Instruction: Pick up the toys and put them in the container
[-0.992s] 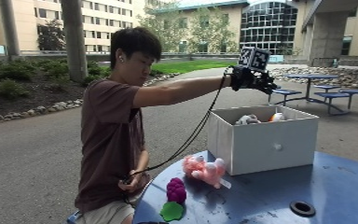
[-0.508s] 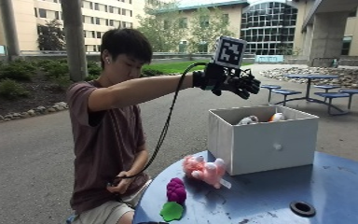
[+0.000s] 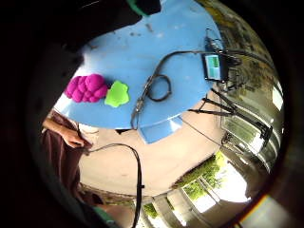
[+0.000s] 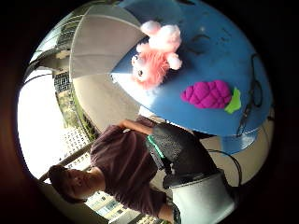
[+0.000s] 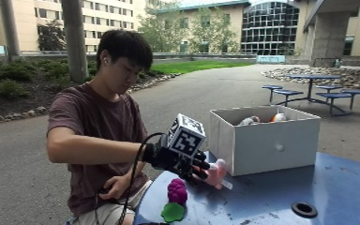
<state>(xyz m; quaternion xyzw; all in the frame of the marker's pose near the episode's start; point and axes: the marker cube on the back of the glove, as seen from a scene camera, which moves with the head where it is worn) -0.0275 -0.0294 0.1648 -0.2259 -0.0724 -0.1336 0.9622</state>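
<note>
- The gloved right hand point(image 5: 179, 161) is low over the near left part of the round blue worktop point(image 5: 330, 187), just beside the pink plush toy point(image 5: 215, 173). Its fingers point(image 5: 200, 165) look loosely spread and nothing is in them, as far as the outside view lets me judge.
- The pink plush toy lies on the worktop close against the front left corner of the white box point(image 5: 264, 140). I would come down on its body from above and close the fingers round the middle, not the thin limbs, so it does not flop out on the way up.
- The box wall is high, so the toy needs lifting well above the rim before it goes across and is let go inside.
- The purple grape toy point(image 5: 177, 191) with its green leaf point(image 5: 173, 212) sits nearer the edge, a little apart from the plush. It looks the harder grab, lumpy and close to the drop.
- The white box stands open at the far side. At least two toys peek over its rim, one greyish-white, one white with orange; what lies deeper I cannot see.
- The bare left hand is down in the lap, off the worktop.
</note>
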